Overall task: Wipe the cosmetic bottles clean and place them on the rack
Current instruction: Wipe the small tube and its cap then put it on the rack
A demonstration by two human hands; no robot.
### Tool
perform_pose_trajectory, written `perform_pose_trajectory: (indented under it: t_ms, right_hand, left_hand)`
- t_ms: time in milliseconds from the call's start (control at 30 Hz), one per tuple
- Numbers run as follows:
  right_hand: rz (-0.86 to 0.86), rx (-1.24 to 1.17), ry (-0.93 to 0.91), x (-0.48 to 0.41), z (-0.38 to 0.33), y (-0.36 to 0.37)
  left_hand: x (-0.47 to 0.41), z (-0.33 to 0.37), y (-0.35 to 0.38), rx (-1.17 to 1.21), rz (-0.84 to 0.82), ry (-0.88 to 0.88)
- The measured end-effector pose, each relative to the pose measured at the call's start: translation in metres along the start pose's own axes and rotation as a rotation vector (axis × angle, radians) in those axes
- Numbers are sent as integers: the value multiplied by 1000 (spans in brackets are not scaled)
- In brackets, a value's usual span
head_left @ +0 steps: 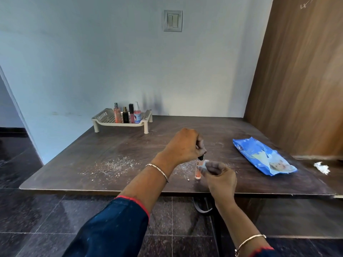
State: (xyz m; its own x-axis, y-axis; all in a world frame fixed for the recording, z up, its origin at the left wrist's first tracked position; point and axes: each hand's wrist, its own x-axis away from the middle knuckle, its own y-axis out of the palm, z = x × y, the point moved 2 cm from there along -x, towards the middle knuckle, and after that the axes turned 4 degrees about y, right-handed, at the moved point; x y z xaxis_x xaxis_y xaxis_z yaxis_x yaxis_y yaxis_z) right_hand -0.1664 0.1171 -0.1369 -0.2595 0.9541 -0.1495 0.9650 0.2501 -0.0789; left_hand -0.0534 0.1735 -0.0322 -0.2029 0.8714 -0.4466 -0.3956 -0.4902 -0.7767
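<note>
Currently, one slim peach tube (198,170) is being gripped by the left hand (182,145), one white wipe (203,164) by the right hand (220,176), with four bottles (117,115) on one perforated plastic rack (104,117).

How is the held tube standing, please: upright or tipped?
Upright: the tube stands base-down on the table, left hand gripping its cap, right hand holding a wipe against it.

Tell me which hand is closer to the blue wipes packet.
Right. The right hand, pinching a wipe against the lip gloss tube, is left of the blue wipes packet; the left hand grips the tube's top, farther left.
</note>
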Motion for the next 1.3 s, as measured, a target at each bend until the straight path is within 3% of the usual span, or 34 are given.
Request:
perform_pose_trajectory:
  t_ms: [133,300,467,667,733,800,900,1000,1067,1133,1300]
  right_hand:
    - [-59,-203,-127,-13,-21,3]
    - [-220,-139,-171,-15,-16,7]
    - [-269,13,-188,-24,-4,7]
    - [-215,702,-274,-19,9,1]
    - [-249,1007,-338,-12,7,2]
    - [-336,1109,-350,-13,8,3]
    - [-432,808,-311,-20,5,3]
    - [-331,227,-261,-22,-16,-2]
    - [-254,-4,-277,-19,-31,-3]
    - [-217,-88,-280,-19,-34,-2]
    - [-286,-22,-186,-12,-16,0]
  left_hand:
    - [-4,-4,-1,19,-34,-19]
    - [-3,-10,-4,99,-56,-36]
    - [-3,-11,-3,132,-66,-17]
    - [-2,-18,-1,160,-64,2]
    - [-3,-17,0,148,-64,16]
    - [-4,-17,1,145,-73,24]
    - [-4,-19,1,164,-78,27]
    - [-3,-20,1,145,-80,51]
    - [-5,-19,1,89,-82,61]
    - [-6,-19,0,59,-81,63]
    - [-2,-21,1,110,-84,60]
